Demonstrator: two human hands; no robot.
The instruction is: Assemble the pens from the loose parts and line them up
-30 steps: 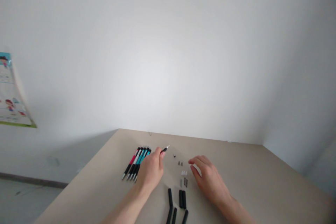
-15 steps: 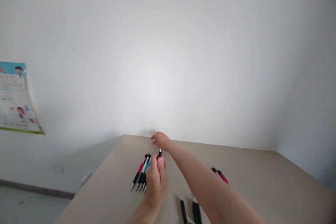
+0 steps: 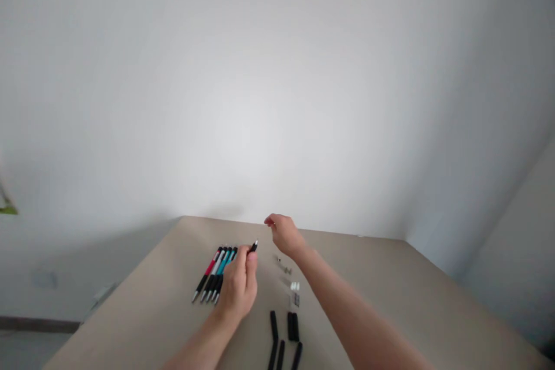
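My left hand (image 3: 237, 286) is closed around a black pen part (image 3: 254, 246), its thin silvery end pointing up and away from me. The rest of the part is hidden in the fist. Farther off, near the back of the table, my right hand (image 3: 285, 235) hovers with thumb and fingers pinched together; whatever they hold is too small to make out. A row of pens (image 3: 210, 272), red, white and blue with black grips, lies just left of my left hand. Small metal parts (image 3: 286, 270) lie below my right hand.
Several black tubes (image 3: 293, 326) lie at the near middle of the table (image 3: 143, 300). Beyond them are small white pieces (image 3: 295, 286) and clear or silvery clips (image 3: 296, 299). The wall (image 3: 277, 98) rises behind the table's back edge.
The view has turned right and shows more of the small parts. My right hand has drawn away from the back edge, right of the pens, its fingers now pinched. My left hand still grips the pen part.
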